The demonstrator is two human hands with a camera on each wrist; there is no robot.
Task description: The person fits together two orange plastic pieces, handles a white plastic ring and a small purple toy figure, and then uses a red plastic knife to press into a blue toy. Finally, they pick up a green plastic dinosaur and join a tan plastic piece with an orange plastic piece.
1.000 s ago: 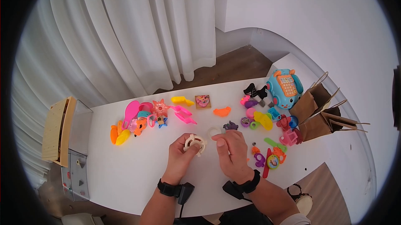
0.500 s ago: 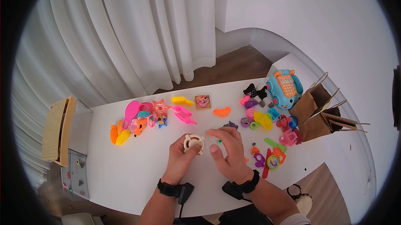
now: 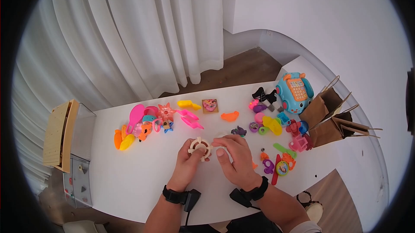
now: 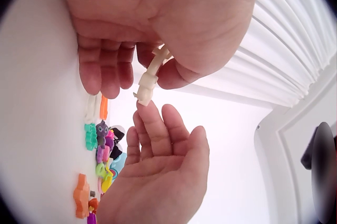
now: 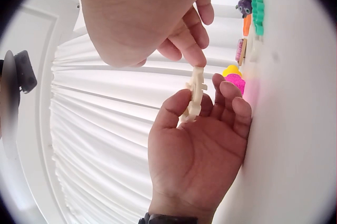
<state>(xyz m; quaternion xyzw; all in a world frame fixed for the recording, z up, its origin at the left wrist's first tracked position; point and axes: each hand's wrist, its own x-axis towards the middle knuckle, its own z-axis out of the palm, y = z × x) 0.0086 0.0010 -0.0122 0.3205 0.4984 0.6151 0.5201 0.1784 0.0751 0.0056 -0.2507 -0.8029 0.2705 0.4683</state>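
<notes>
My left hand (image 3: 186, 168) pinches a cream ring (image 5: 197, 90) with short knobs round its edge, the thumb lying across its face. In the left wrist view the ring (image 4: 149, 81) is seen edge-on, tilted between thumb and fingers. On the right side my right hand (image 3: 235, 161) touches the ring's edge with a fingertip, its other fingers loosely bent and thumb apart. Behind the right fingers lie a purple figure (image 3: 238, 131), a teal piece (image 5: 257, 11) and a white piece (image 5: 256, 47), partly hidden in the head view.
Pink, orange and yellow toys, including a pink paddle (image 3: 136, 114), lie at the left. On the right are more small toys, a blue toy phone (image 3: 295, 92) and brown paper bags (image 3: 322, 120). A clear box (image 3: 83, 135) stands at the table's left end.
My right hand has drawn back slightly, spread, then returned to the ring's edge. The left hand has turned the ring a little while holding it.
</notes>
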